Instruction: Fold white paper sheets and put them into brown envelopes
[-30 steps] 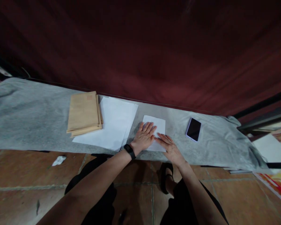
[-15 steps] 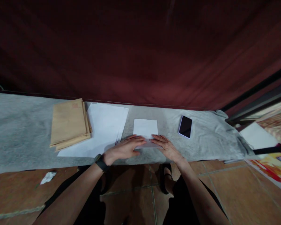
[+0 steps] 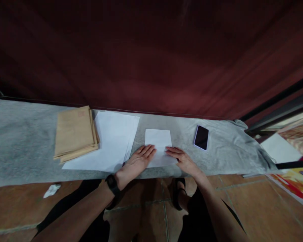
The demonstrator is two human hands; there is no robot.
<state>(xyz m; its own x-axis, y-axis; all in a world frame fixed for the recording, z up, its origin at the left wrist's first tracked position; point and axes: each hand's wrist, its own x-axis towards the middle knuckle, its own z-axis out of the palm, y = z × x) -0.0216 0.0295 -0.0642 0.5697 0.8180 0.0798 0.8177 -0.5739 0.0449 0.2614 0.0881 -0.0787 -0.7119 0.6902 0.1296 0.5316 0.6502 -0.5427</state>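
Note:
A folded sheet of white paper lies on the grey cloth in front of me. A crease seems to run across its middle, between my two hands. My left hand rests flat over the paper's left side, fingers stretched out, with a dark watch on the wrist. Over the right edge lies my right hand, its fingers extended onto the paper and its thumb mostly hidden. Left of my left hand is a stack of larger white sheets, partly under several brown envelopes.
A phone in a purple case lies to the right on the grey cloth. Dark red fabric rises behind the cloth-covered surface. Crumpled white tissue is on the tiled floor. A dark metal frame stands at right.
My left hand has turned and shifted slightly down along the paper. My right hand has moved a little right. More of the paper's lower part now shows between them.

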